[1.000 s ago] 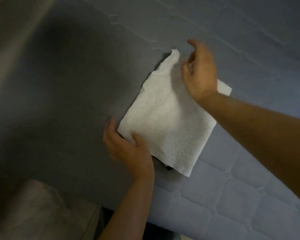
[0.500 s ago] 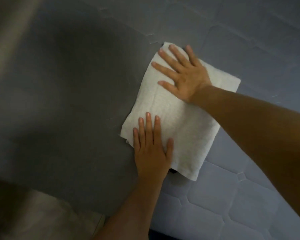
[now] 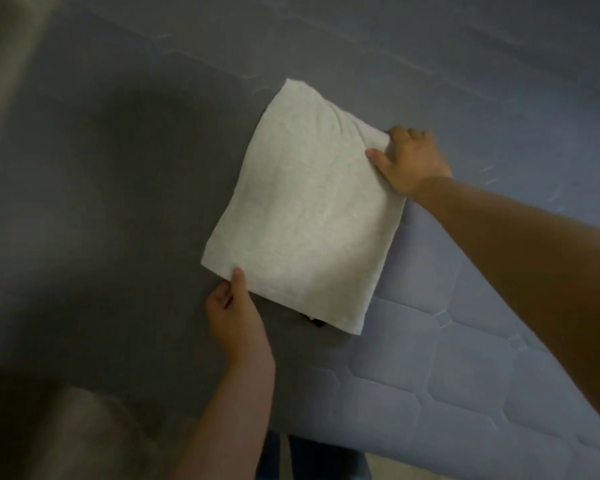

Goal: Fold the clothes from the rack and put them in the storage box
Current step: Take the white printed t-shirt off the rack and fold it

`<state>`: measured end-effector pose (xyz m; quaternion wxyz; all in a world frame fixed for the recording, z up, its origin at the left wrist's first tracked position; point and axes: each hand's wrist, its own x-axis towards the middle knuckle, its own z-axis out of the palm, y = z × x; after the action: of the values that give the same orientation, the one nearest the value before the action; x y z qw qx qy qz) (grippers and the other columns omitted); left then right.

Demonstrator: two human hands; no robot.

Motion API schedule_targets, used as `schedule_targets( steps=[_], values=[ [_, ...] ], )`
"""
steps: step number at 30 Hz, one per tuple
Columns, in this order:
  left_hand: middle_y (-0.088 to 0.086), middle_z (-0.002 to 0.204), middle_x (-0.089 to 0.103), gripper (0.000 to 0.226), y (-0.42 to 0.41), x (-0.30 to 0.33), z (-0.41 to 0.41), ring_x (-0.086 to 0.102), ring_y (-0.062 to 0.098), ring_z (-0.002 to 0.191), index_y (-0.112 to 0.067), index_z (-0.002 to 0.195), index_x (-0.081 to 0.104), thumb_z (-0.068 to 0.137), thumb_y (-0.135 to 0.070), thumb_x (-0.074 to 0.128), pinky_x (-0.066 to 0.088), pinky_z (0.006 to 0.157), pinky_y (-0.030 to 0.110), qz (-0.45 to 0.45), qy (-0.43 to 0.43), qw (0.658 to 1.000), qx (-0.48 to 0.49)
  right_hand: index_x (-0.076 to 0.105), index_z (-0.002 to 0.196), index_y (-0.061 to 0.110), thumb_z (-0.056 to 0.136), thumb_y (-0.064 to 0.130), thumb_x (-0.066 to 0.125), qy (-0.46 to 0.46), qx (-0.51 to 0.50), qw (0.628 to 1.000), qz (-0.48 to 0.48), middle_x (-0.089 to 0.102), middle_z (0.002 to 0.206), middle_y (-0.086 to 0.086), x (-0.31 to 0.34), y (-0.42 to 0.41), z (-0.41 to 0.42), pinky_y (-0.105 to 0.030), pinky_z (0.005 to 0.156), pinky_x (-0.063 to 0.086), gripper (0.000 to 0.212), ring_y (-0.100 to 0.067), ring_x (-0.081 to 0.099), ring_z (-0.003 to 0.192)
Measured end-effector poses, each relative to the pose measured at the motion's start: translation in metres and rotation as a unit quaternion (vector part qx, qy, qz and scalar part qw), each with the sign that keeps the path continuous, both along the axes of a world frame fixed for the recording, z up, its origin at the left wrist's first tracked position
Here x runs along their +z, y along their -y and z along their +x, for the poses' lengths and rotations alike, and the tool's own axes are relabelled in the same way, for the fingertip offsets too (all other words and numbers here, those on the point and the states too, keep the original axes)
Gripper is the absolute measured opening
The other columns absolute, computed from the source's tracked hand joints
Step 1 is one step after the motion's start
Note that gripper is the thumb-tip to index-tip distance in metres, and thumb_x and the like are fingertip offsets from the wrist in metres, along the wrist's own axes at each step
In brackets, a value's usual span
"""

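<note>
**Both hands gripping folded garment on mattress**

The left hand (image 3: 234,315) pinches the near left corner of the folded white garment (image 3: 305,216), thumb on top and fingers curled beneath the edge. The right hand (image 3: 407,161) grips the far right edge, thumb lying over the cloth and fingers bunching it into creases.

The garment is a roughly rectangular fold, resting on a quilted blue-grey mattress (image 3: 465,375), set at a slant to its edge. A small dark item (image 3: 316,322) shows from under the near edge; what it is cannot be made out.

The left half of the mattress lies in deep shadow. A pale, blurred surface (image 3: 4,64) runs along the upper left. At the lower left sits a blurred light mass (image 3: 73,427), unidentifiable. The right forearm crosses over the lit part of the mattress.
</note>
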<state>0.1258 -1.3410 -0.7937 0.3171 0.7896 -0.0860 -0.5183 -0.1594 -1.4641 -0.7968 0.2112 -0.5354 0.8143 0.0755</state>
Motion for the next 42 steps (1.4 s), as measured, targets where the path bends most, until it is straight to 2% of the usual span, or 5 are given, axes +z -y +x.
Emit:
schedule_targets(
  steps=[18, 26, 31, 36, 42],
  values=[
    [-0.005, 0.098, 0.058, 0.017, 0.110, 0.012, -0.035, 0.057, 0.009, 0.084, -0.018, 0.103, 0.054, 0.090, -0.022, 0.064, 0.053, 0.079, 0.028, -0.222, 0.173, 0.871, -0.402, 0.058, 0.104, 0.024, 0.091, 0.038, 0.067, 0.352, -0.532, 0.765, -0.094, 0.067, 0.108, 0.000, 0.023, -0.262, 0.069, -0.044, 0.088, 0.056, 0.022, -0.017, 0.065, 0.097],
    [0.004, 0.159, 0.029, 0.046, 0.012, -0.004, -0.036, 0.017, 0.024, 0.150, -0.017, 0.140, 0.048, 0.095, -0.023, 0.049, 0.014, 0.121, 0.048, -0.412, 0.298, 0.369, -0.778, 0.026, 0.156, 0.017, 0.100, 0.027, 0.056, 0.143, -0.221, 0.928, -0.265, 0.018, 0.165, -0.002, 0.018, -0.241, 0.115, -0.043, 0.124, 0.015, 0.064, -0.019, 0.010, 0.154],
    [0.002, 0.165, 0.002, 0.065, 0.006, -0.038, -0.009, -0.001, 0.023, 0.152, -0.024, 0.157, 0.013, 0.101, -0.048, 0.035, 0.010, 0.121, 0.050, -0.309, 0.348, 0.339, -0.818, 0.001, 0.160, 0.023, 0.105, 0.051, 0.024, 0.038, 0.022, 0.996, -0.083, -0.007, 0.167, 0.001, -0.034, -0.218, 0.095, -0.049, 0.125, 0.006, 0.066, -0.020, -0.011, 0.153],
    [0.004, 0.165, -0.001, 0.069, 0.014, -0.031, 0.036, -0.002, 0.024, 0.152, -0.018, 0.157, 0.009, 0.101, -0.050, 0.034, 0.013, 0.121, 0.048, -0.278, 0.353, 0.374, -0.811, -0.021, 0.155, 0.027, 0.099, 0.057, -0.004, -0.037, -0.112, 0.991, 0.058, -0.024, 0.163, 0.005, -0.035, -0.278, 0.058, -0.053, 0.123, 0.000, 0.065, -0.021, -0.022, 0.150],
    [0.005, 0.165, -0.001, 0.092, 0.010, -0.013, 0.032, -0.004, 0.025, 0.151, -0.014, 0.156, 0.009, 0.087, -0.057, 0.052, 0.009, 0.122, 0.047, -0.314, 0.289, 0.255, -0.868, 0.000, 0.159, 0.014, 0.100, 0.050, 0.040, 0.085, 0.033, 0.992, -0.091, -0.009, 0.167, -0.005, 0.008, -0.274, 0.110, -0.049, 0.124, -0.002, 0.079, -0.024, -0.010, 0.153]
  ],
)
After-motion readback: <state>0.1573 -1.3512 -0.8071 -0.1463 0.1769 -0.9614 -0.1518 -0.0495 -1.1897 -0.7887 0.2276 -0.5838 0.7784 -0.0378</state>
